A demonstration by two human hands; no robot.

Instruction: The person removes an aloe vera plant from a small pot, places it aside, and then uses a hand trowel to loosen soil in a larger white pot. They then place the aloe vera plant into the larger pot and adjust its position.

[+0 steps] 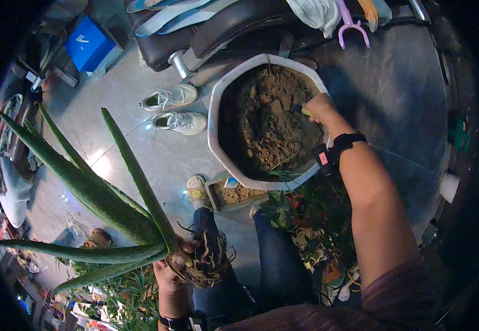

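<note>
My left hand [174, 263] grips a large aloe plant [101, 212] by its base at the lower left, its long spiky leaves fanning left and its bare, tangled roots [209, 267] hanging to the right. A white octagonal pot [213, 124] of dark, lumpy soil [269, 118] stands at the centre. My right hand [319, 110] is closed on a yellow-green handle [306, 111] at the pot's right inner side; the handle's far end is hidden. A few thin green leaves [278, 171] lie at the soil's lower edge. A container of soil [234, 193] sits just below the pot.
White sneakers [173, 124] stand left of the pot. A dark padded bench [195, 27] runs along the top, with a pink forked object [352, 33] and cloth. A blue box [87, 44] is at upper left; leafy plants [300, 220] flank my legs, and bare floor [388, 77] shows right.
</note>
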